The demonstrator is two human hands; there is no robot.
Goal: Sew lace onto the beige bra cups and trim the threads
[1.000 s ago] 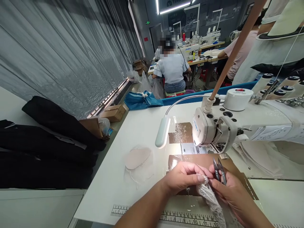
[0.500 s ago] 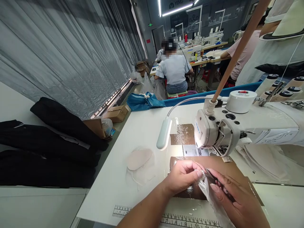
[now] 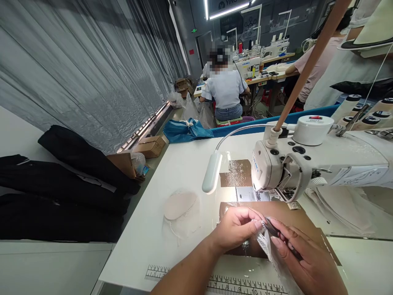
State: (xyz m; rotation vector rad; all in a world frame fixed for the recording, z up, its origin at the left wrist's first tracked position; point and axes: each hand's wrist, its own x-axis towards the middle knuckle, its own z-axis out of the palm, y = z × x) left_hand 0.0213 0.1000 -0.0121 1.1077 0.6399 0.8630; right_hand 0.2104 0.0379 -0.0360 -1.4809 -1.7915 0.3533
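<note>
My left hand point(image 3: 238, 227) pinches the edge of a strip of white lace point(image 3: 264, 241) between thumb and fingers. The lace hangs down toward the table's front edge, partly behind my right hand point(image 3: 302, 250). My right hand is closed around small dark thread snips point(image 3: 272, 227), whose blades lie at the lace right beside my left fingertips. Both hands are over a brown taped patch point(image 3: 288, 213) in front of the sewing machine point(image 3: 267, 164). Off to the left, a pale beige oval cup piece point(image 3: 181, 205) with sheer fabric rests on the white table point(image 3: 147, 229).
A lamp point(image 3: 212, 172) on a bent neck hangs left of the machine head. Pale fabric pieces point(image 3: 340, 209) lie under the machine arm. A printed ruler point(image 3: 242, 284) runs along the front edge. Thread cones point(image 3: 371, 123) stand at right. Another person point(image 3: 227, 92) sits ahead, back turned.
Both hands keep nearly the same place; the snips have shifted very slightly at the lace edge. The seated person's head ahead has moved a little.
</note>
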